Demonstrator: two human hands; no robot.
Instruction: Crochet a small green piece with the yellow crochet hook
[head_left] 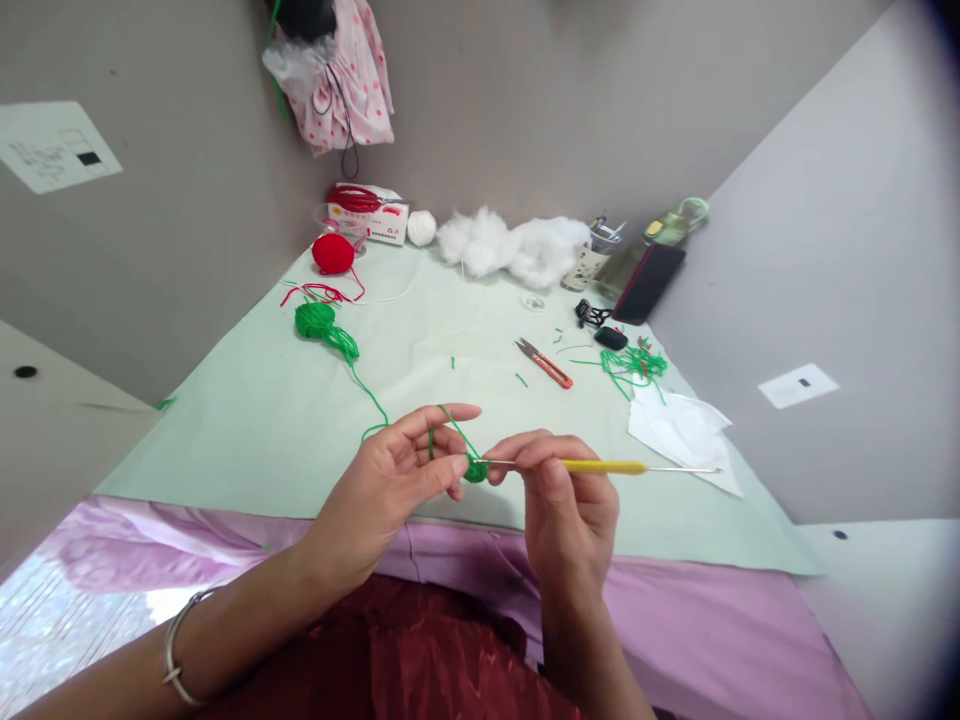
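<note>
A small green crochet piece [477,469] is pinched between the thumb and fingers of my left hand [405,465]. Green yarn runs over the raised left index finger and loops round another finger. My right hand [566,490] grips a crochet hook by its yellow handle [604,466], and the hook's left metal tip touches the green piece. A second metal end sticks out to the right of the handle. From my left hand the yarn trails back to a green yarn ball [315,320] on the table.
Orange thread snips [544,363] lie beyond my hands. At the back are a red yarn ball [333,254], a white yarn ball [421,228] and white stuffing [514,248]. To the right are a phone [649,284], green yarn scraps [634,365] and white paper [679,430].
</note>
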